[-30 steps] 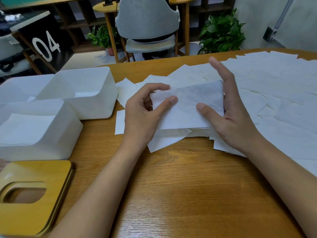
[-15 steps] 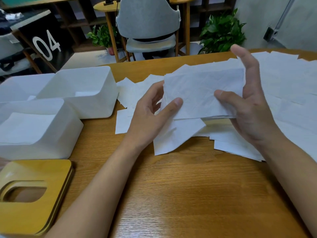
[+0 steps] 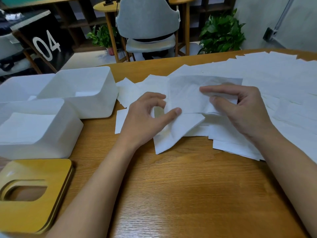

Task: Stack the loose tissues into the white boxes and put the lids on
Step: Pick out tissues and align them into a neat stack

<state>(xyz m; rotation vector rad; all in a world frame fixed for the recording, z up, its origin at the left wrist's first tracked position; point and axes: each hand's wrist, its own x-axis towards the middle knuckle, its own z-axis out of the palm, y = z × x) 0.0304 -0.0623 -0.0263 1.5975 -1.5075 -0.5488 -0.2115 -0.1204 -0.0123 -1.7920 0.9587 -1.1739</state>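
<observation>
A small bundle of white tissues (image 3: pixel 188 97) is held low over the table between both hands. My left hand (image 3: pixel 145 117) pinches its left edge with thumb and curled fingers. My right hand (image 3: pixel 240 109) grips its right end, fingers on top and thumb below. Loose tissues (image 3: pixel 274 79) lie spread across the right half of the table. Three open white boxes stand at the left: the nearest one (image 3: pixel 68 127) holds a tissue stack, another box (image 3: pixel 96 103) sits behind it, and a third box (image 3: pixel 20 86) is at the far left. Wooden lids (image 3: pixel 51 194) with an oval slot lie stacked at the front left.
The wooden table (image 3: pixel 171 194) shows bare wood in front of my forearms. Beyond its far edge stand a grey chair (image 3: pixel 147 23), potted plants (image 3: pixel 221 33) and a black sign (image 3: pixel 46 43) marked 04.
The bundle was raised and turned upright between my hands, then brought back down flat. My right hand's fingers went from pointing up to curling over the bundle's right end.
</observation>
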